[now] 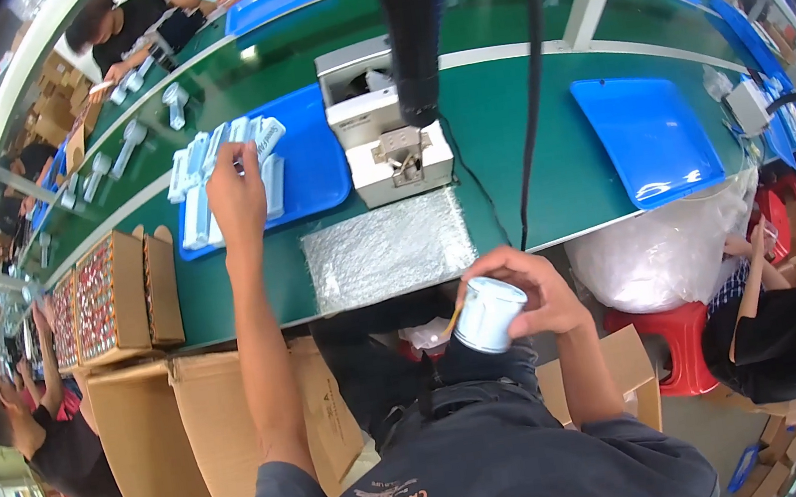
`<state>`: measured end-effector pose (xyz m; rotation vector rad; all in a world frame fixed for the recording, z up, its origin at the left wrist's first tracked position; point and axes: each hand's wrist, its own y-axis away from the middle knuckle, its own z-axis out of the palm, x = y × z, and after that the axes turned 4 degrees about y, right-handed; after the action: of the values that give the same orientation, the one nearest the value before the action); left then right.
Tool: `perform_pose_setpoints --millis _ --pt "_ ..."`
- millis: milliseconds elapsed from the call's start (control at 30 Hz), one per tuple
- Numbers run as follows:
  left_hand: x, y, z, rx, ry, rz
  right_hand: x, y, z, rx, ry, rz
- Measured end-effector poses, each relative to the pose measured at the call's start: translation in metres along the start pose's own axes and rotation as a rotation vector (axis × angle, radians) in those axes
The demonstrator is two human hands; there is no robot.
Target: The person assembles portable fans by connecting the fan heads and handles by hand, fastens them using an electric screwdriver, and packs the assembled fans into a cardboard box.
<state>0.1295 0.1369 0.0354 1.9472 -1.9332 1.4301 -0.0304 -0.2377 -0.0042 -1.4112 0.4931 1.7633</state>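
Note:
My right hand point(553, 293) is in front of my waist, fingers wrapped round a light blue cylindrical plastic housing point(491, 317), tilted, with a small yellowish strip at its left side. My left hand point(235, 184) reaches out over the blue tray point(316, 174), its fingertips pinched together at the pile of light blue elongated plastic parts point(200, 214). Whether a part is between those fingers is hidden by the hand. Right of the tray stands a white box-shaped fixture point(371, 177) with a metal bracket on top.
A bubble-wrap mat point(388, 250) lies at the bench's front edge. Another blue tray point(650, 140) is to the right. A dark column point(418, 35) and cable hang overhead. Cartons point(145, 463) stand below left; a red stool point(667, 344) and co-workers are nearby. Beyond runs a green conveyor point(153, 145).

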Motion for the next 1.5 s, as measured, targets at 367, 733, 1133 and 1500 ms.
perform_pose_setpoints --millis 367,733,1133,1500 --pt "0.044 0.068 -0.053 0.035 0.934 -0.203 0.005 -0.067 0.045 0.352 0.272 -0.275" --pt "0.074 0.106 -0.002 0.095 1.747 -0.637 0.013 -0.079 0.075 0.455 0.450 -0.249" --pt "0.100 0.113 0.008 0.091 1.566 -0.579 0.022 -0.081 0.078 0.519 0.500 -0.206" --pt "0.128 0.122 0.003 0.034 1.161 -0.186 0.032 -0.091 0.070 0.462 0.693 -0.439"
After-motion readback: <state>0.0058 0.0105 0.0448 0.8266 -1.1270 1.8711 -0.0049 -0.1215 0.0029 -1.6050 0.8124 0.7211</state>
